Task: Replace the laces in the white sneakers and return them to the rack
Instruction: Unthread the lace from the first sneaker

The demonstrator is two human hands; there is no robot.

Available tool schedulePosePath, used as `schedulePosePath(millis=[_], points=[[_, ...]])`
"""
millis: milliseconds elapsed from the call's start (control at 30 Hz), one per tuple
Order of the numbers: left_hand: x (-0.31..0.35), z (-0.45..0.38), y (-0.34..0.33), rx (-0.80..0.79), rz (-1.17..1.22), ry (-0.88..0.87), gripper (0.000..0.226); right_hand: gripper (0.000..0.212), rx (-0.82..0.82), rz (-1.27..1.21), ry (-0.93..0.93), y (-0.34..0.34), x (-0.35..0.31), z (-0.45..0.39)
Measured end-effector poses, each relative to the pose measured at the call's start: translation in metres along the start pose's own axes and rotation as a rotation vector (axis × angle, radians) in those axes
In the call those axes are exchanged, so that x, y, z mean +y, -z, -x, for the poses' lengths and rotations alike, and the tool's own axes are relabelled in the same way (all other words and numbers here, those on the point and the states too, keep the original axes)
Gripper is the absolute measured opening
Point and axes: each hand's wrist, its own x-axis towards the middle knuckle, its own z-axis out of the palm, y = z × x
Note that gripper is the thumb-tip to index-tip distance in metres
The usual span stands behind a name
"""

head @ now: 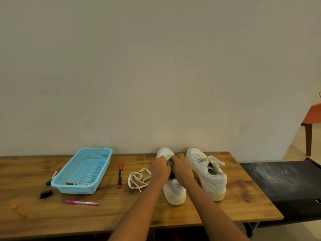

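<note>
Against a plain wall, your wooden table (217,211) holds both white sneakers: right sneaker (208,173) laced, left sneaker (173,190) unlaced. Your left hand (160,168) and right hand (181,166) meet over its tongue; grip unclear. A loose cream lace (139,178) lies beside; lacing and racking remain.

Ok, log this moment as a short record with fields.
left sneaker: both hands at its tongue area
left hand: fingers curled at the sneaker's opening
right hand: fingers curled at the same spot
right sneaker: laced, untouched
loose lace: on the table, left of the hands
blue basket: holds a lace
</note>
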Motion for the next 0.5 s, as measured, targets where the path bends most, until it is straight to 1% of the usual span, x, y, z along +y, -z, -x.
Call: schedulePosePath(millis=[100, 167, 267, 333, 367, 400, 467, 500], points=[[-0.005, 0.004, -0.007, 0.079, 0.115, 0.071, 0.024, 0.031, -0.063, 0.044, 0.019, 0.001, 0.001, -0.004], [-0.007, 0.004, -0.009, 0.088, 0.186, 0.129, 0.022, 0.03, -0.074, 0.087, 0.047, 0.001, 0.001, -0.005], [-0.011, -0.003, -0.007, 0.038, 0.279, 0.19, 0.019, 0.028, -0.065, 0.174, 0.101, -0.001, -0.001, -0.01], [-0.014, -0.008, -0.004, -0.021, 0.32, 0.214, 0.019, 0.022, -0.004, 0.23, 0.119, -0.001, 0.0, -0.011], [-0.015, -0.009, -0.003, -0.048, 0.331, 0.217, 0.019, 0.021, 0.067, 0.248, 0.095, 0.0, 0.0, -0.009], [-0.016, -0.009, -0.003, -0.073, 0.338, 0.216, 0.017, 0.022, 0.133, 0.249, 0.03, 0.0, 0.002, -0.008], [-0.016, -0.009, -0.003, -0.095, 0.335, 0.203, 0.015, 0.024, 0.236, 0.16, -0.131, -0.001, 0.006, -0.006], [-0.016, -0.009, -0.004, -0.095, 0.329, 0.195, 0.017, 0.024, 0.25, 0.089, -0.168, 0.001, 0.006, -0.006]])
